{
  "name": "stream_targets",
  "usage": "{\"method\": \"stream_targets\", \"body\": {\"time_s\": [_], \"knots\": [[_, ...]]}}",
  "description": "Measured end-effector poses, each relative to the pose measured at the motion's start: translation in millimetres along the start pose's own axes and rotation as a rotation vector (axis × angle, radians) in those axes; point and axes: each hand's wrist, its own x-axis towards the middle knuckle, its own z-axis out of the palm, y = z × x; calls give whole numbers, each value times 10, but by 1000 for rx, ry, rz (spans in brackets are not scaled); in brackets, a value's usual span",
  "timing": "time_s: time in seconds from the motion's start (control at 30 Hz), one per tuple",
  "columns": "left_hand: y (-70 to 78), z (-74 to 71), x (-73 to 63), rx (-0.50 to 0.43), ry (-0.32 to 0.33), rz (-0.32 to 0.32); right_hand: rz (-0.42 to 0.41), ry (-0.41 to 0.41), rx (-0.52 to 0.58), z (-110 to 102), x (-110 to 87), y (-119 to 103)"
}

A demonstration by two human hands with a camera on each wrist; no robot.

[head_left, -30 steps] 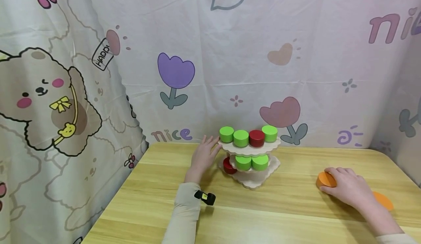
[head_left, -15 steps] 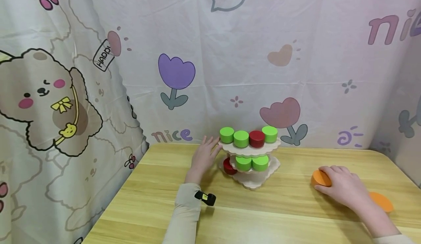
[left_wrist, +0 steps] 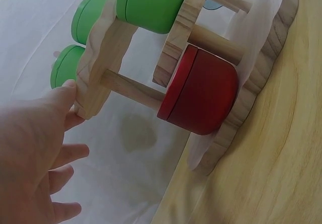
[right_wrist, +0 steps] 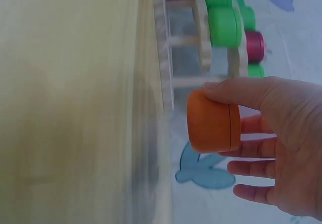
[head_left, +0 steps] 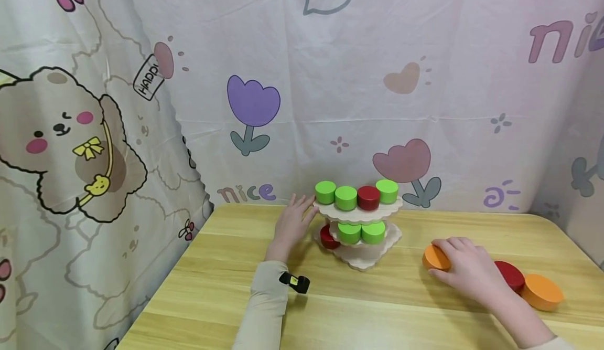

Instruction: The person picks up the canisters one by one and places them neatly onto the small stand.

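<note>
A wooden tiered stand (head_left: 363,258) bears green and dark red round blocks on its levels. At its upper left, my left hand (head_left: 293,228) pinches the edge of the top tier between thumb and index finger; the other fingers spread free in the left wrist view. My right hand (head_left: 472,271) grips an orange round block (right_wrist: 214,123) between thumb and fingers, to the right of the stand. In the right wrist view the block shows above the tabletop, with the stand beyond it. On the lowest level sits a red block (left_wrist: 204,90); a green block (left_wrist: 153,5) is on the middle tier.
Behind my right hand on the wooden table (head_left: 358,318) lie a dark red round block (head_left: 510,276) and an orange round block (head_left: 542,292), side by side. A printed cloth (head_left: 330,98) hangs along the table's back edge. A black strap device (head_left: 294,283) is on my left wrist.
My right hand has moved left toward the stand with the orange block, uncovering the dark red block and more of the other orange one. My left hand stays at the top tier.
</note>
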Motion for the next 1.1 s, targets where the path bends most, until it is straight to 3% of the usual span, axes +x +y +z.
{"method": "stream_targets", "body": {"time_s": [0.37, 0.63, 0.93, 1.1], "knots": [[5, -17, 8, 2, -3, -6, -129, 74, -11, 104, -5, -375], [-2, -30, 5, -1, -8, -8, -198, 62, -12, 158, 4, -656], [12, -35, -5, 30, -21, -11, -254, 41, 26, 254, 133, -955], [26, -37, 1, 62, -16, -7, -311, 75, 76, 358, 222, -1074]]}}
